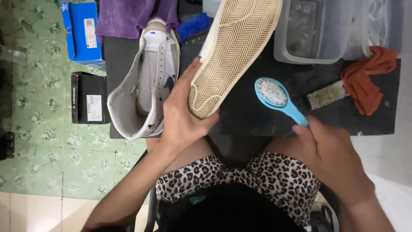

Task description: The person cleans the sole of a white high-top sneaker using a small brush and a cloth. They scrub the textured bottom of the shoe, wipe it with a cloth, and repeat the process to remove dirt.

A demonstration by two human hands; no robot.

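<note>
My left hand (182, 118) grips the heel end of a white shoe (234, 51) turned sole-up, so its cream zigzag tread faces me. My right hand (328, 150) holds a small blue brush (274, 96) by its handle, bristles up, just right of the sole and not touching it. A second white high-top shoe (146, 81) lies open on the dark mat (257, 116), left of my left hand.
A clear plastic tub (317, 32) stands at the back right. An orange cloth (367, 79) and a white scrub brush (326, 94) lie on the mat. A purple towel (128, 17), a blue brush (193, 26), a blue box (83, 32) and a black box (88, 99) sit at the left.
</note>
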